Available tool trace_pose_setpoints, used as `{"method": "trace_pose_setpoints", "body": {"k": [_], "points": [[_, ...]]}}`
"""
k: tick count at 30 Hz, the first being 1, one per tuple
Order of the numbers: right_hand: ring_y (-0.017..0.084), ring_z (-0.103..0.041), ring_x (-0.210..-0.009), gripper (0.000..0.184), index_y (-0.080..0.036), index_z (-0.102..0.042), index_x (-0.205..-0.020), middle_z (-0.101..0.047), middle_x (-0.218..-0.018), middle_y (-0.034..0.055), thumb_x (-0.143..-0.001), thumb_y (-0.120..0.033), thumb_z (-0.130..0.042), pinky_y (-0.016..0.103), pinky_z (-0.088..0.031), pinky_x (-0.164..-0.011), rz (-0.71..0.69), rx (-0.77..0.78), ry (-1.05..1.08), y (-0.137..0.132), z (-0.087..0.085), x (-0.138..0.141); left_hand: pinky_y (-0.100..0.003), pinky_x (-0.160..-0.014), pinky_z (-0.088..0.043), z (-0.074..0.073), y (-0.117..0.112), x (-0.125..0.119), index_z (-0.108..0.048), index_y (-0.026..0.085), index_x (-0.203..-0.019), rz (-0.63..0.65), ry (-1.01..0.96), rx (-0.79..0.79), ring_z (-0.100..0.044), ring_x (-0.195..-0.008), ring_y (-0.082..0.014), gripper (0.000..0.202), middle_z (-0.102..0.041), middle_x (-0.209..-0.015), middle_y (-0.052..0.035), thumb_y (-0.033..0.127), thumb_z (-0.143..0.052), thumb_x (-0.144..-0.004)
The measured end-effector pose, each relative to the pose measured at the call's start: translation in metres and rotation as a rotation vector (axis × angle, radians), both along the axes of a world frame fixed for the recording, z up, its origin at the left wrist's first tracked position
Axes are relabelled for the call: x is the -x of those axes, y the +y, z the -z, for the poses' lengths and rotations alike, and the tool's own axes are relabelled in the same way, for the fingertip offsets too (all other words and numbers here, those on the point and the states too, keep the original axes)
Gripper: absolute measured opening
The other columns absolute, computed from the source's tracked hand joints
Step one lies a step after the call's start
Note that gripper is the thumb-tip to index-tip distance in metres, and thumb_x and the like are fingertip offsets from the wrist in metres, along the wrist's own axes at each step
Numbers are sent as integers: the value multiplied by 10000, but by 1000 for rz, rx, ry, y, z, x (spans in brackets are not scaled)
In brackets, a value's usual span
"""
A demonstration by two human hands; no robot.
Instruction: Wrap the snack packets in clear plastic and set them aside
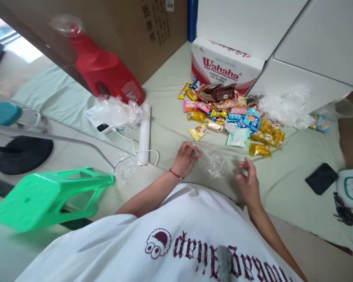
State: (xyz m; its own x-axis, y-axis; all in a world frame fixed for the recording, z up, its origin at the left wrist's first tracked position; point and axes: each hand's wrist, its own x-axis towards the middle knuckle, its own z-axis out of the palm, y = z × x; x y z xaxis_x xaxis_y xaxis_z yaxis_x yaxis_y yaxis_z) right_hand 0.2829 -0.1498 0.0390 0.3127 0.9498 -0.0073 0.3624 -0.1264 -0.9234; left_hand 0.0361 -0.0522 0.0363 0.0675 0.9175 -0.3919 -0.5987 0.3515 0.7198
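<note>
Our left hand (186, 156) pinched clear plastic bag (214, 164); right hand (247, 179) hovered beside it, slack, empty; snack pile (232, 115) just beyond.

1. Loose white T-shirt (194, 211).
2. Maroon gothic lettering (238, 258) runs across its chest.
3. Maroon cartoon face (158, 243) with round eyes beside the lettering.
4. Thin red string bracelet (176, 174) on the left hand's (186, 156) wrist.
5. Forearms bare.

Carton (227, 65), white and red: "Wahaha" in red. Shirt (194, 250) lettering upside down, illegible. Brown box (153, 23) print too small.
</note>
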Motion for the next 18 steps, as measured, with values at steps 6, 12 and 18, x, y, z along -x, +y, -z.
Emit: {"method": "trace_pose_setpoints", "body": {"k": [6,12,18], "points": [[218,-633,-863,283,-235,-774,-964,-690,-931,68,-939,-461,-605,390,-533,-839,-194,-16,-230,26,-14,26,-188,-473,-351,-4,13,-11,-426,236,-870,-151,194,84,-502,-528,-72,225,-560,-745,60,322,-630,-908],[159,-580,-719,323,-221,-761,-906,-656,-809,23,-823,-532,-749,278,-489,-632,-278,101,84,55,-52,7,-242,-489,-302,3,17,-2,-496,236,-845,-8,480,-261,-362,-508,-105,348,-387,-592,75,551,-603,-946],[69,-352,-465,446,-179,-734,-809,-514,-550,-59,-671,-578,-879,200,-241,-417,-399,403,226,72,-75,-18,-222,-501,-253,-16,8,18,-654,240,-1095,509,653,-459,-353,-518,-80,630,-439,-606,114,409,-957,-569]]}}
